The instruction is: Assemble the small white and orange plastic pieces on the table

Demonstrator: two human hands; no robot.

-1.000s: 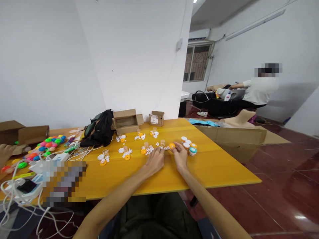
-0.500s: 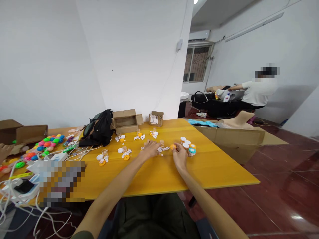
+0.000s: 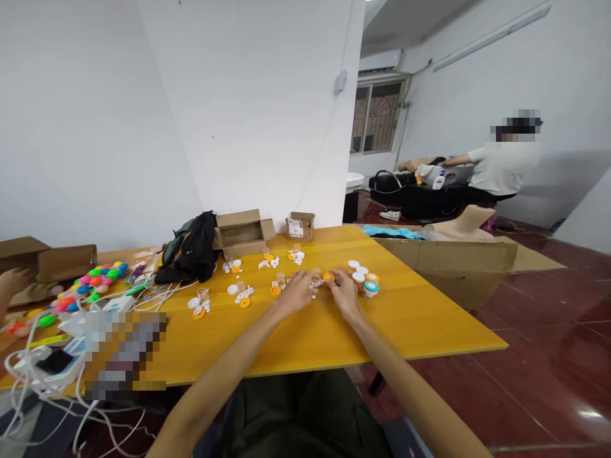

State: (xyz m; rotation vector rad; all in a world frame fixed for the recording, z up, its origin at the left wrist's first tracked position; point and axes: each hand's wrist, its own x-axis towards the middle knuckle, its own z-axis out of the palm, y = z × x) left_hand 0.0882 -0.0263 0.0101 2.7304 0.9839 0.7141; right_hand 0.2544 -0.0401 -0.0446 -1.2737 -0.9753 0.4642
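My right hand [image 3: 344, 291] pinches an orange round lid [image 3: 328, 277] between thumb and fingers, just above the table. To its left, my left hand [image 3: 296, 292] is closed with its fingers bent down at small white pieces [image 3: 314, 284]; whatever its fingertips hold is hidden. A small clear cup [image 3: 316, 274] stands between the two hands. Beside my right hand is a cluster of lidded jars with white and orange lids [image 3: 354, 264] and one teal lid [image 3: 371, 287]. Another orange lid [image 3: 275, 291] and a clear cup [image 3: 281, 278] lie left of my left hand.
Several groups of cups, lids and white pieces [image 3: 244, 294] are spread across the yellow table [image 3: 229, 343]. Behind are cardboard boxes [image 3: 241, 238] and a black bag [image 3: 193, 251]. Coloured balls [image 3: 95, 280] and cables lie left, near another person's hand [image 3: 14, 283]. One person [image 3: 501, 168] sits far right.
My left hand has shifted right, toward the clear cup, now covering the white lid seen beside it before. My right hand still holds the orange lid, now held slightly higher. The view has turned slightly.
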